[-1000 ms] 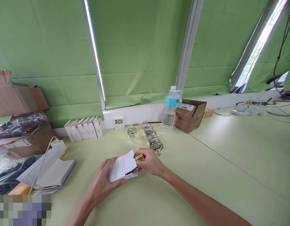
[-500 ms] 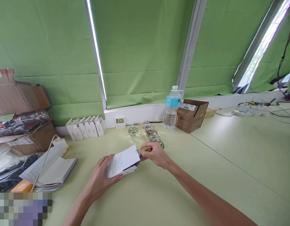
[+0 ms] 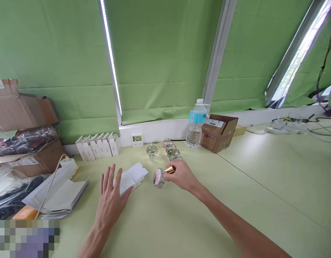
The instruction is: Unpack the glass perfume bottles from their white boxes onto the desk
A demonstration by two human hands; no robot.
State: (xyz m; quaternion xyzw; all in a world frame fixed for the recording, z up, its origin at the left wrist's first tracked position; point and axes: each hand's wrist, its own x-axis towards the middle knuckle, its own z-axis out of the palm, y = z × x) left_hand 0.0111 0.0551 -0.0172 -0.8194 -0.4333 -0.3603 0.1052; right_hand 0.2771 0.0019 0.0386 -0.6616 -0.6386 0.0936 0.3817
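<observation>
My right hand [image 3: 182,175] pinches the gold cap of a small round glass bottle [image 3: 159,177] and holds it just above the table, out of its carton. A small white carton [image 3: 131,177] with printed text lies flat with its flap open, and the fingertips of my left hand [image 3: 110,195] rest on its near end, fingers spread. Behind my right hand runs a row of several similar glass bottles with gold caps [image 3: 171,151]. One more glass bottle [image 3: 151,150] stands alone to their left.
Several white cartons [image 3: 97,146] stand in a row by the wall, beside a single small box [image 3: 137,140]. Flat unfolded cartons [image 3: 63,195] are stacked at left by cardboard boxes [image 3: 33,159]. A water bottle [image 3: 194,124], a brown box [image 3: 218,132] and cables [image 3: 294,125] sit further right.
The glass bottle has come out of the white carton in my right hand. My left hand has let the carton down on the table and opened flat over it.
</observation>
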